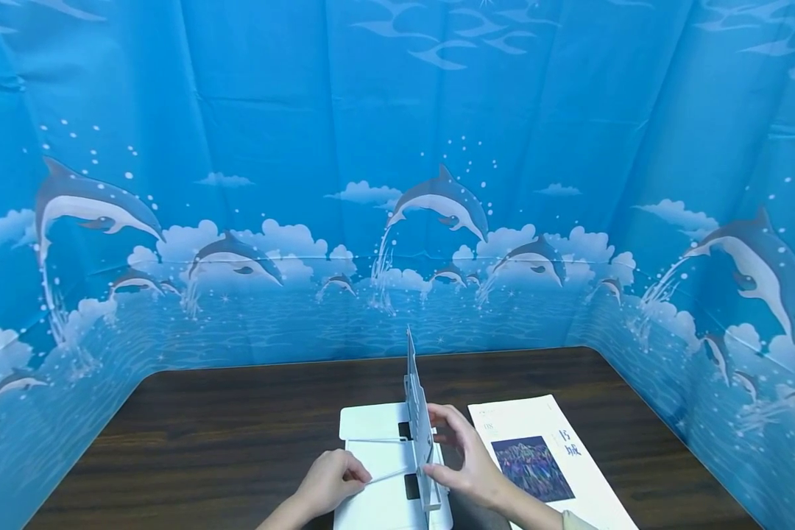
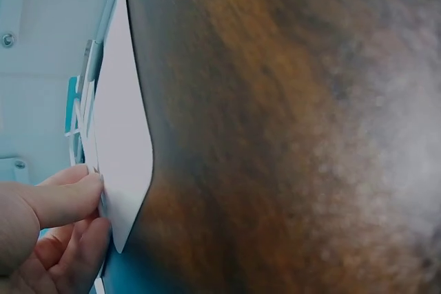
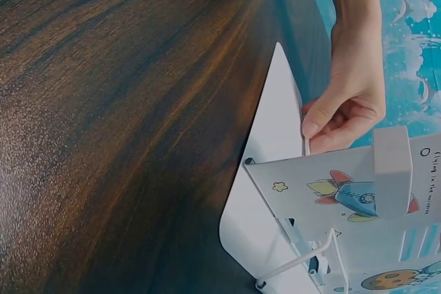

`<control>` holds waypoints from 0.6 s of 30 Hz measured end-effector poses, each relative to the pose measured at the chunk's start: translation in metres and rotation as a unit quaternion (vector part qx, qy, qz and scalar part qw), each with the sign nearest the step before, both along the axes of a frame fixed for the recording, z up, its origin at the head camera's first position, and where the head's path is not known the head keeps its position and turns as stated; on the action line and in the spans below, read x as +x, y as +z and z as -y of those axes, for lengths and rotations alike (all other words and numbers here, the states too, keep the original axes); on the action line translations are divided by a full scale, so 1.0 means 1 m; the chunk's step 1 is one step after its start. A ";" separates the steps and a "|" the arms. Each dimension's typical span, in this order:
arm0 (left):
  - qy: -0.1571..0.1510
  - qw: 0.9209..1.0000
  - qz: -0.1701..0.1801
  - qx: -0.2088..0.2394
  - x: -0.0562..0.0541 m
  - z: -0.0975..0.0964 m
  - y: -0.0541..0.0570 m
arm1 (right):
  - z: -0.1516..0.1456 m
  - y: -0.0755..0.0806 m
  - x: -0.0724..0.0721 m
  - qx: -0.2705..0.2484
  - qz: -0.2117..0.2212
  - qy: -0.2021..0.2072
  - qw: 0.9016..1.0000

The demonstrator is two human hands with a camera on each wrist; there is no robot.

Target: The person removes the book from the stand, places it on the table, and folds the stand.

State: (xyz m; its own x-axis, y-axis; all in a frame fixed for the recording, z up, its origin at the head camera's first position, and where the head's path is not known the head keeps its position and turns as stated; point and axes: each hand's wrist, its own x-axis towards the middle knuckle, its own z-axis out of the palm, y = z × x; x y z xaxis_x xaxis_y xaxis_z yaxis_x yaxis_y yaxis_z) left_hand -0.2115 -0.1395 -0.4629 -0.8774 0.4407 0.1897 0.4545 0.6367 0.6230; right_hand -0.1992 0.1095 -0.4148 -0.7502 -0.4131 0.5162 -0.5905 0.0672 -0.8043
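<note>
Over the base (image 1: 371,423), gently ease the rod (image 1: 391,476) the left grip (image 1: 333,475) pinches, right grip (image 1: 473,462) apart, bracing the panel (image 1: 419,423).

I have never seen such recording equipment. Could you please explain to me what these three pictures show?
There is no machine here, only one person's two hands. The wide picture comes from a camera worn on the head, looking forward and down; the other two come from cameras on the left and right wrists, so they appear turned sideways. On the dark wood-grain table are a white folding stand, perhaps for books, and a magazine. The left hand pinches a thin rod of the stand. The right hand touches the upright panel; how firmly, I cannot tell.
</note>
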 end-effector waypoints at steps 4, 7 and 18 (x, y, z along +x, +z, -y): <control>0.007 1.000 -0.001 -0.004 0.001 0.000 0.000 | 0.000 -0.001 0.000 0.008 0.001 -0.005 1.000; 0.008 1.000 0.001 -0.005 0.001 -0.001 0.000 | 0.000 -0.002 -0.001 0.015 -0.001 -0.011 1.000; 0.001 1.000 -0.010 -0.005 0.001 0.001 -0.001 | 0.002 -0.009 0.002 0.032 0.001 -0.023 0.999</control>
